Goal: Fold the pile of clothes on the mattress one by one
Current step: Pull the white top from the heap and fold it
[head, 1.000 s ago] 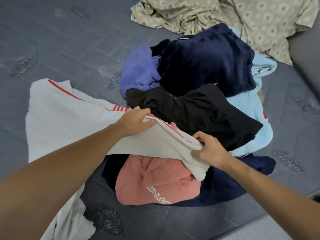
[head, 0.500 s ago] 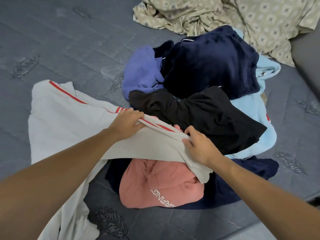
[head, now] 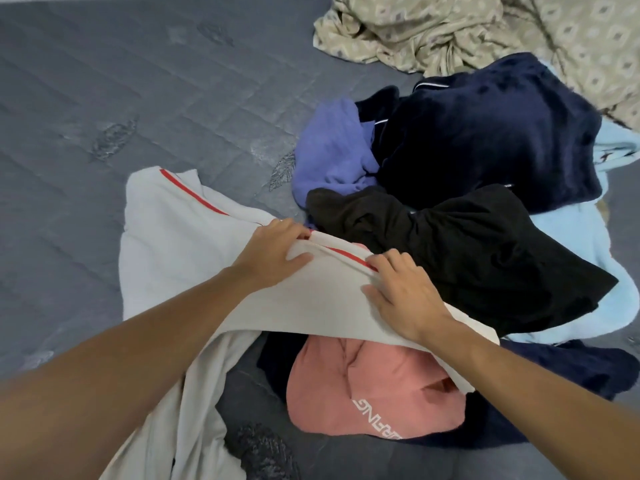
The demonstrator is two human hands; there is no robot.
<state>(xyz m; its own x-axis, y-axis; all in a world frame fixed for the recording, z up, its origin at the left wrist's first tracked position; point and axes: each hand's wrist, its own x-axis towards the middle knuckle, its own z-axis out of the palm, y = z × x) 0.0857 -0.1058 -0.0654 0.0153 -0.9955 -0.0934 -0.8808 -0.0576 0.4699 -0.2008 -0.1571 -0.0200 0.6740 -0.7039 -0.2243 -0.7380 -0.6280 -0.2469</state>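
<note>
Both hands have slid closer together along the red-striped edge of the white garment since a second ago, and the right hand now lies more on top of the cloth.

The grey mattress (head: pixel 138 98) fills the frame. A beige patterned sheet (head: pixel 485 29) lies bunched in the upper right corner. Just below it sits the pile of clothes (head: pixel 485 202), on the right side of the frame. On top of the pile is a dark navy fluffy piece (head: pixel 491 133). A black garment (head: pixel 467 244) lies in front of it. A light blue piece (head: pixel 571 258) shows under them on the right, and a purple piece (head: pixel 332 150) sticks out on the left. A pink shirt (head: pixel 363 386) with white letters lies at the near edge of the pile, lower middle of the frame.

The white garment (head: pixel 180 258) spreads from the left middle of the frame across the near side of the pile, over the pink shirt.

The left hand (head: pixel 273 254) grips the striped edge, fingers curled over it and thumb on the cloth. The right hand (head: pixel 401 292) sits just beside it, fingertips bent onto the red stripe and thumb pressing the cloth.
</note>
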